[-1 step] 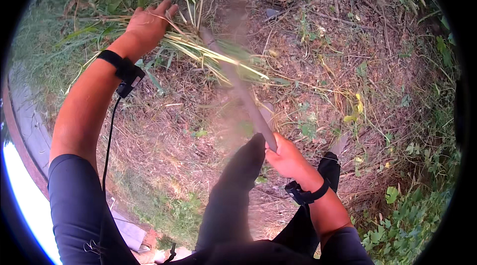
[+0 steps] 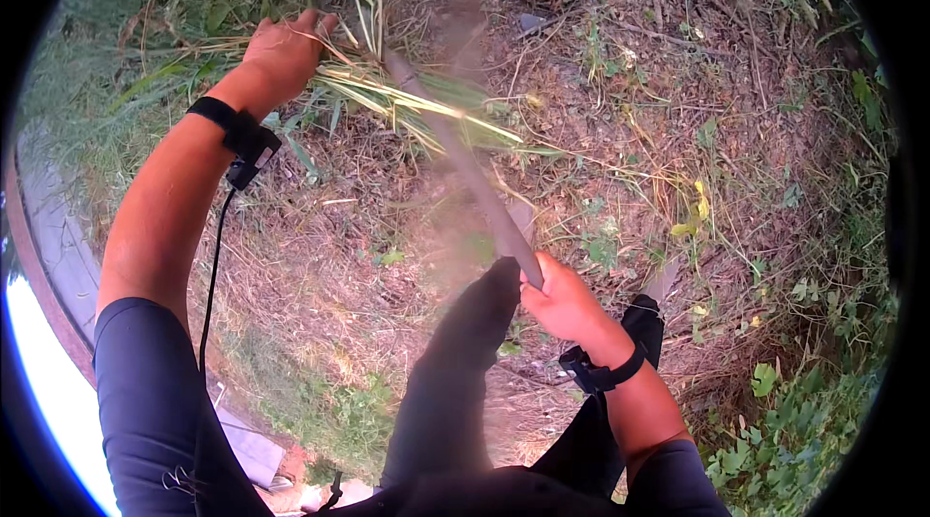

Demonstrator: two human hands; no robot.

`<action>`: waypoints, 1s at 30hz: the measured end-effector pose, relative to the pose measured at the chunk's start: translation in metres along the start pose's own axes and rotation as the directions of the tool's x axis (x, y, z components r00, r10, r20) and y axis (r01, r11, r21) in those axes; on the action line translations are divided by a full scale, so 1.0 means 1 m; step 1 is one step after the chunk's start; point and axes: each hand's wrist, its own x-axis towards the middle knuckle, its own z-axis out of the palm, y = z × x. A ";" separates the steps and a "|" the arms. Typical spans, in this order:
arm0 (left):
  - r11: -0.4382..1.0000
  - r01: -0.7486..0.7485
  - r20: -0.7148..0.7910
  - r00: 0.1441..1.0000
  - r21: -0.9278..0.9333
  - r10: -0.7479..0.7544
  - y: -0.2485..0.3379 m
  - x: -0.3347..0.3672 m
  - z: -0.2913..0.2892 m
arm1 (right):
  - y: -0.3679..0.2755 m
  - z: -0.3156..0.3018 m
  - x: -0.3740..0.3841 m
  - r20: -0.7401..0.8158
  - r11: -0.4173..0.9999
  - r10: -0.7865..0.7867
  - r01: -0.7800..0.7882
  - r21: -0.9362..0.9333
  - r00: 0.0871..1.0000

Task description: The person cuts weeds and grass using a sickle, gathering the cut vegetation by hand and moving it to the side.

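Note:
At the upper left, my left hand [image 2: 281, 57] is closed around a bunch of long grass [image 2: 397, 102], its pale stalks fanning out to the right of the wrist. My right hand [image 2: 557, 294], lower and right of centre, wraps round the near end of a brownish wooden handle [image 2: 470, 173]. This handle slants up and left across the grass stalks toward my left hand. Its far end runs in among the grass, so I cannot make out what kind of tool it belongs to.
Dry litter and twigs cover the ground [image 2: 620, 188]. Weeds stand thick at the left, and leafy plants [image 2: 775, 439] grow at the lower right. My bent knee [image 2: 460, 362] rises close to the handle. A paved strip [image 2: 58, 226] curves along the left edge.
The far end of the handle has shifted slightly left, and my right hand has moved very slightly right. My left hand stays on the grass, almost still.

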 end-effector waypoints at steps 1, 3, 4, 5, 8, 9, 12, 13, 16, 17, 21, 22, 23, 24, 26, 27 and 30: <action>1.000 -0.005 0.110 0.994 0.022 0.002 -0.002 -0.002 0.010 | 0.002 -0.002 0.007 0.009 0.997 0.006 -0.006 0.076 1.000; 1.000 -0.012 0.291 0.957 0.024 0.005 -0.001 -0.014 0.031 | 0.003 -0.008 0.027 0.037 0.977 0.000 -0.008 0.215 0.999; 1.000 -0.025 0.361 0.932 0.001 0.023 0.005 -0.025 0.042 | -0.005 -0.012 0.038 0.064 0.922 0.072 -0.091 0.375 0.995; 0.993 -0.118 0.368 0.924 0.019 0.103 0.009 -0.035 0.059 | -0.008 -0.011 0.056 -0.003 0.910 0.063 -0.056 0.411 0.998; 0.999 -0.037 0.355 0.934 -0.037 0.048 0.024 -0.054 0.080 | -0.035 -0.030 0.117 -0.119 0.877 0.014 0.045 0.479 0.993; 0.998 -0.008 0.334 0.942 -0.070 0.031 0.029 -0.058 0.084 | -0.048 -0.038 0.137 -0.126 0.896 -0.044 0.095 0.434 0.991; 0.993 0.048 0.280 0.960 -0.107 -0.017 0.029 -0.061 0.091 | -0.058 -0.045 0.210 -0.159 0.957 -0.130 0.165 0.238 0.979; 0.991 0.059 0.276 0.961 -0.121 -0.023 0.032 -0.064 0.096 | -0.063 -0.047 0.219 -0.132 0.971 -0.117 0.141 0.194 0.984; 0.991 0.081 0.303 0.952 -0.102 -0.046 0.042 -0.064 0.094 | -0.049 -0.052 0.237 -0.087 0.987 -0.066 0.078 0.140 0.994; 0.990 0.080 0.299 0.953 -0.113 -0.043 0.047 -0.067 0.100 | -0.024 -0.056 0.234 -0.077 0.996 -0.024 0.030 0.078 0.997; 0.972 0.122 0.310 0.949 -0.203 -0.055 0.076 -0.086 0.109 | 0.088 -0.053 0.110 -0.181 0.998 0.047 -0.053 -0.029 0.982; 0.965 0.144 0.408 0.912 -0.221 -0.043 0.085 -0.093 0.106 | 0.123 -0.057 0.063 -0.193 0.987 0.056 -0.083 -0.134 0.980; 0.961 0.153 0.388 0.920 -0.229 -0.054 0.089 -0.101 0.106 | 0.158 -0.060 0.014 -0.210 0.965 0.070 -0.119 -0.232 0.975; 0.961 0.143 0.367 0.929 -0.235 -0.048 0.093 -0.111 0.110 | 0.183 -0.063 -0.016 -0.170 0.945 0.160 -0.200 -0.259 0.972; 0.968 0.114 0.360 0.932 -0.223 -0.027 0.115 -0.125 0.119 | 0.188 -0.062 -0.044 -0.143 0.952 0.198 -0.225 -0.207 0.970; 0.968 0.124 0.395 0.918 -0.217 -0.029 0.122 -0.126 0.107 | 0.189 -0.062 -0.044 -0.168 0.964 0.180 -0.208 -0.168 0.969; 0.952 0.169 0.376 0.925 -0.256 -0.063 0.129 -0.142 0.101 | 0.168 -0.062 -0.044 -0.223 0.984 0.178 -0.180 0.011 0.959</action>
